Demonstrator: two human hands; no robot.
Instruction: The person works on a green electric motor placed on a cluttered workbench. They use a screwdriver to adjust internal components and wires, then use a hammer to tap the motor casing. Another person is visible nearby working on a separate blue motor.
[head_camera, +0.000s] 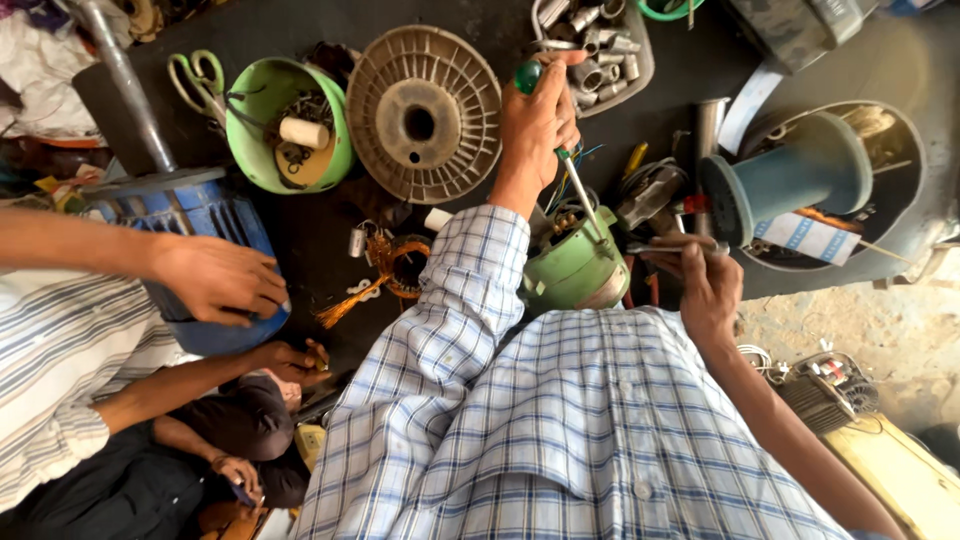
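- Dark workbench (320, 215) crowded with motor parts fills the upper part of the frame; a checked blue-and-white shirt fills the bottom.
- I see the left hand (535, 120) at upper centre, fist wrapped tight around a green-handled screwdriver with a thin steel shaft (577, 185).
- The shaft slants down and right, its tip at the top of a small pale-green round motor housing (575, 270) at centre frame.
- The right hand (708, 290), right of centre, pinches a slim grey metal tool (665, 248) between its fingers; the tool lies level just beside the housing. I cannot tell whether it touches.
- The two hands are apart, with the housing between them.
- A teal plastic spool (790, 180) lies on its side right of the hands.
- A beige round finned plastic disc (422, 112) lies left of the left hand; beyond it is a green plastic bowl (250, 110) of small parts, with green-handled scissors (200, 80) at upper left.
- A grey tray of steel sockets (600, 50) sits at top centre.
- A copper wire coil (400, 265) lies beside the checked sleeve.
- At left, another person's hand (218, 280) rests on a blue ribbed motor body (200, 215).
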